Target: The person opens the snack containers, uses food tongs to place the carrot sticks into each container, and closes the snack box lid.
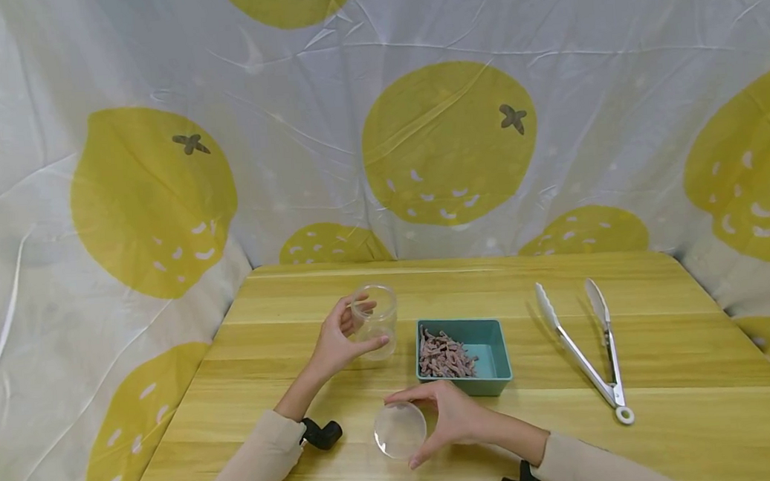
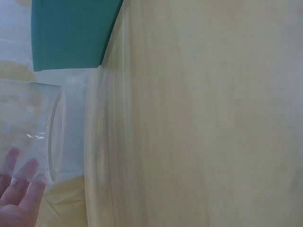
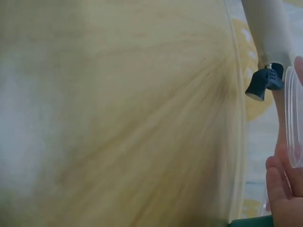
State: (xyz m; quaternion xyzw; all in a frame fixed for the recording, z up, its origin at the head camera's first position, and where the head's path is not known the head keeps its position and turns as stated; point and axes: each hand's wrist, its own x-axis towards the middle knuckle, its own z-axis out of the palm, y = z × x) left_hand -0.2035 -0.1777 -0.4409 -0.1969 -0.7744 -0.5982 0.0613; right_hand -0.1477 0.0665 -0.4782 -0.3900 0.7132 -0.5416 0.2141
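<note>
My left hand (image 1: 338, 340) grips an empty clear jar (image 1: 384, 328), thumb on the near side and fingers around the left and back. In the left wrist view, the jar (image 2: 28, 125) appears sideways with fingertips on its wall. Nearer my body, my right hand (image 1: 458, 418) holds a clear round lid (image 1: 400, 431) by its edge between thumb and fingers, flat face up. The lid (image 3: 294, 123) shows edge-on in the right wrist view. Jar and lid are apart.
A teal rectangular box (image 1: 498, 387) stands right of the jar, with brownish shredded strips (image 1: 443, 356) heaped in its left part. Farther right, metal tongs (image 1: 591, 368) lie spread on the wooden table (image 1: 691, 398). A lemon-print cloth (image 1: 297, 127) hangs behind.
</note>
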